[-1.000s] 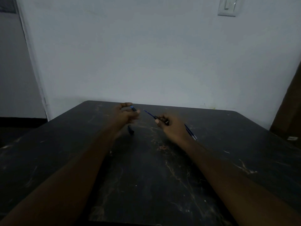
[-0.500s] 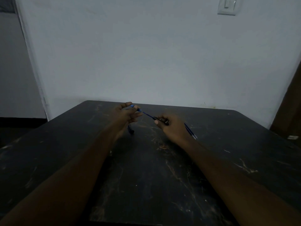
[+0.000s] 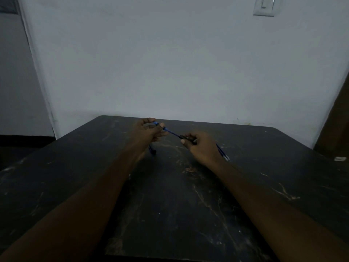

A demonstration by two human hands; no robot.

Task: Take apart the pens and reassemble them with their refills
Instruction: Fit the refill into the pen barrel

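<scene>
Above the far middle of the dark table (image 3: 170, 205), my left hand (image 3: 149, 132) pinches a blue pen barrel (image 3: 160, 126) between thumb and fingers. My right hand (image 3: 200, 146) grips the dark tip end of a thin blue refill (image 3: 172, 133). The refill's far end sits inside the barrel's mouth, so the two parts form one slanted line between the hands. Another blue pen (image 3: 222, 153) lies on the table, half hidden behind my right hand. A dark blue pen part (image 3: 152, 149) lies on the table under my left wrist.
The table is scratched and dark, with a white wall close behind its far edge. A small white object (image 3: 340, 158) lies near the table's right edge. A brown door or panel (image 3: 334, 120) stands at the right.
The gap between barrel and refill has gone: the refill's tip met the barrel's mouth and has slid into it, and the hands have come a little closer together.
</scene>
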